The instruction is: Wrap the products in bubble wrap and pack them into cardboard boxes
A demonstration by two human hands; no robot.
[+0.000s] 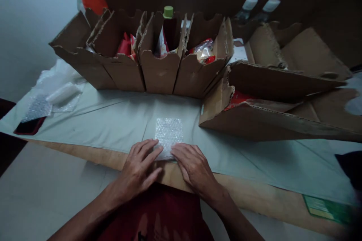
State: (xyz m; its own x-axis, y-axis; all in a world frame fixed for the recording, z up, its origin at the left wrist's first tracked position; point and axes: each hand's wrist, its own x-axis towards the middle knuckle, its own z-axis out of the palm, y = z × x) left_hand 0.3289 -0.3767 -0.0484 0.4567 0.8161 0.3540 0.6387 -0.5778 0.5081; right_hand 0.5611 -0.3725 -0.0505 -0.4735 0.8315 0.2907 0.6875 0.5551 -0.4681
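Observation:
A small sheet of bubble wrap lies flat on the pale green cloth, close to the table's front edge. My left hand touches its near left corner, fingers stretched out and the thumb apart. On the near right side rests my right hand, its fingertips on the plastic and its fingers lying close together, extended. The near edge of the sheet is partly covered by both hands.
Open cardboard bins holding packets and a green-capped bottle line the back. A larger cardboard box stands at right. More bubble wrap lies at left, beside a red-edged phone. A green packet is at front right.

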